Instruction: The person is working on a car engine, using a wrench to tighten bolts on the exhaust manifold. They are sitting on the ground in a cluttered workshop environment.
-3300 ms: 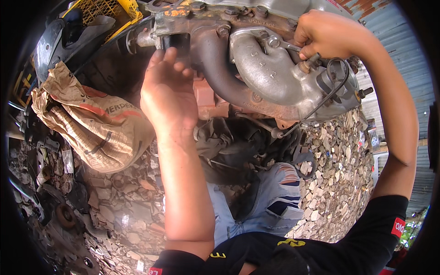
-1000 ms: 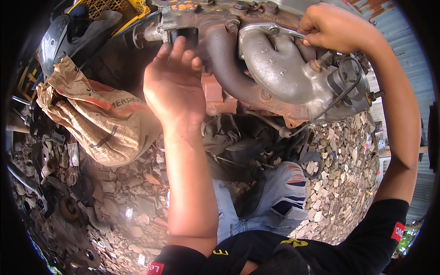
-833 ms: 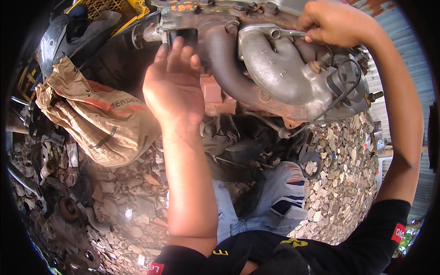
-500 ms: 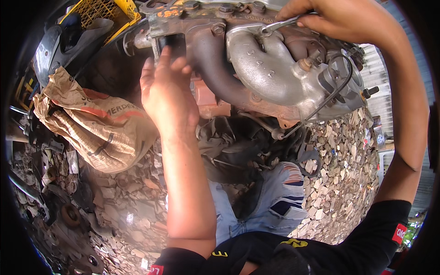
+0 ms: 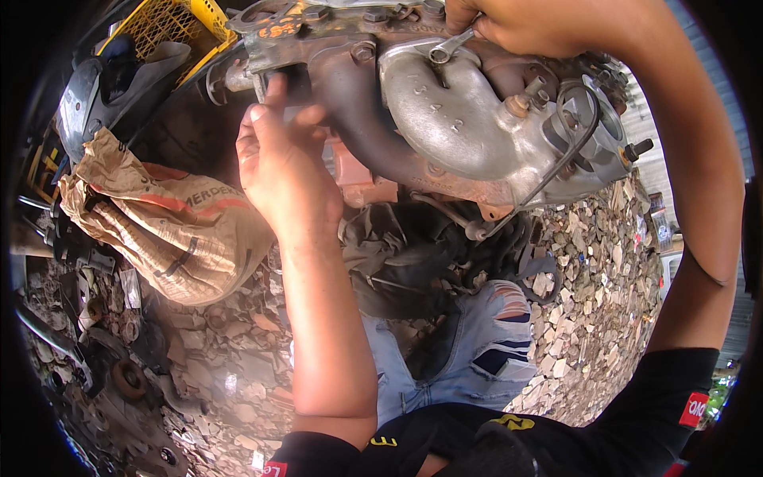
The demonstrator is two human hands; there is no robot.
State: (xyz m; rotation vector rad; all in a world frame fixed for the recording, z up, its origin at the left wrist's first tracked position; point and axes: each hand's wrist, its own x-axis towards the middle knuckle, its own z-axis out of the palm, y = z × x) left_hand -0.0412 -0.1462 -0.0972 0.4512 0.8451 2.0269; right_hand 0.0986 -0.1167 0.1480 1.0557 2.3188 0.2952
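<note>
Right hand (image 5: 524, 25), closed on the silver steel ring spanner (image 5: 451, 47), has swung it upward; left hand (image 5: 290, 175) half-curled, hold unclear.

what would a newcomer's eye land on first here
Probably the big silver branched pipe at the upper middle. At its upper edge, the right hand holds a wrench, while the left hand is raised left of the dark curved pipe. At the left, a crumpled brown sack sits below a bright yellow crate.
</note>
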